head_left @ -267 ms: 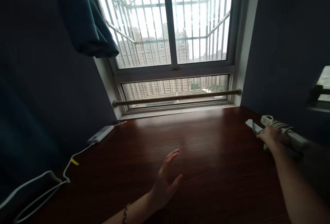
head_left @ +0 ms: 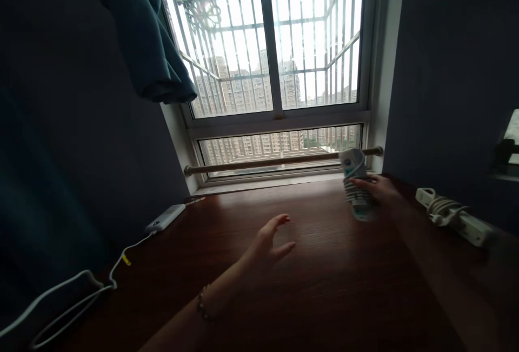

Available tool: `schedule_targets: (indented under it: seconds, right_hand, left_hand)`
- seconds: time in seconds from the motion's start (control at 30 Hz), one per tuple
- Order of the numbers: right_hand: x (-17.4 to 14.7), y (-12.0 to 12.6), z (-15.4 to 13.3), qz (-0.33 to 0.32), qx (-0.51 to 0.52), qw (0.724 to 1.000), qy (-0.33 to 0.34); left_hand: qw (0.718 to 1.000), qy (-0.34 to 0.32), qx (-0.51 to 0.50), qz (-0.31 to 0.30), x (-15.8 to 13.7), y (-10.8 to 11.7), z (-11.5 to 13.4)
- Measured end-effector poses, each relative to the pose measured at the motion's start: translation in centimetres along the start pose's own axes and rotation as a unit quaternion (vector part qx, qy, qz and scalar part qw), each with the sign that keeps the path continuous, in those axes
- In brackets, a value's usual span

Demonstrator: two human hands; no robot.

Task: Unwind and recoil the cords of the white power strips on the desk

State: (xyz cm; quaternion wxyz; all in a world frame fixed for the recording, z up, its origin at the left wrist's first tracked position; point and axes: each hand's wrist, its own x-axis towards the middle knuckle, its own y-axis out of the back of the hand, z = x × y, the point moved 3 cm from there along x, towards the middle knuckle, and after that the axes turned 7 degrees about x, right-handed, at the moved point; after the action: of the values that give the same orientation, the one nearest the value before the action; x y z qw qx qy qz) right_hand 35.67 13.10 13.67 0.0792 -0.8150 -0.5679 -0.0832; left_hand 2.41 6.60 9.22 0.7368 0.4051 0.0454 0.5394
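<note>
A: Where's the cord-wrapped power strip [head_left: 357, 192]?
B: In the right hand [head_left: 377, 187], over the far right of the desktop, tilted, its upper end in front of the window rail [head_left: 251, 166]. Blur hides whether its lower end touches the wood.
A: And the fingers?
B: The right ones bend across the coiled cord, gripping the strip from its right side. The left hand [head_left: 265, 244] hangs over the middle of the desktop, fingers curved, thumb spread well away, open air between. A beaded bracelet [head_left: 203, 302] rings that wrist.
A: What's the surface?
B: A reddish-brown wooden desktop [head_left: 308, 276], glossy near the window [head_left: 278, 110]. Dark walls flank it, and a blue curtain [head_left: 162, 65] hangs bunched at the left. Outside are metal bars and apartment towers.
A: Any writing?
B: A blue mark sits on the held strip, too blurred to read.
A: Counts?
B: Two power strips; the second [head_left: 472, 227], also cord-wound, lies by the right wall. One white plastic box [head_left: 168, 217] at the left, one white cable [head_left: 87, 272] running from it, one yellow tag [head_left: 126, 259] on that cable.
</note>
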Motion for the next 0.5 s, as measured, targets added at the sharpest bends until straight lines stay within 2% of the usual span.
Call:
schedule_targets:
  seconds: [0.07,0.13,0.2,0.23,0.3,0.37,0.43,0.5]
  right_hand:
    - [-1.0,-5.6,-2.2,-0.089,0.096,0.991,-0.016]
    - [-2.1,-10.6,-4.1,-0.143,0.176,0.974,-0.016]
    - [-3.2,-14.4,-5.1,-0.169,0.235,0.957,-0.019]
    - [-3.7,-15.9,-5.3,-0.172,0.259,0.950,-0.019]
    - [-4.6,-18.1,-5.2,-0.173,0.306,0.936,-0.026]
    - [-5.5,-19.7,-4.6,-0.180,0.345,0.920,-0.046]
    - [-6.1,-20.9,-4.1,-0.202,0.367,0.906,-0.065]
    - [-6.6,-21.5,-3.8,-0.222,0.362,0.904,-0.058]
  left_hand:
    - [0.995,0.061,-0.067,-0.051,2.4,0.8,1.1]
    - [0.976,0.101,-0.163,-0.098,4.2,1.3,2.3]
    - [0.966,0.071,-0.228,-0.101,5.3,2.1,3.5]
    - [0.967,0.052,-0.241,-0.069,5.6,2.7,3.9]
    - [0.973,0.034,-0.228,0.013,5.7,4.0,3.9]
    - [0.975,0.065,-0.201,0.066,5.5,5.0,3.2]
    - [0.971,0.116,-0.197,0.065,5.2,5.4,2.2]
    - [0.965,0.147,-0.209,0.061,5.1,5.4,1.5]
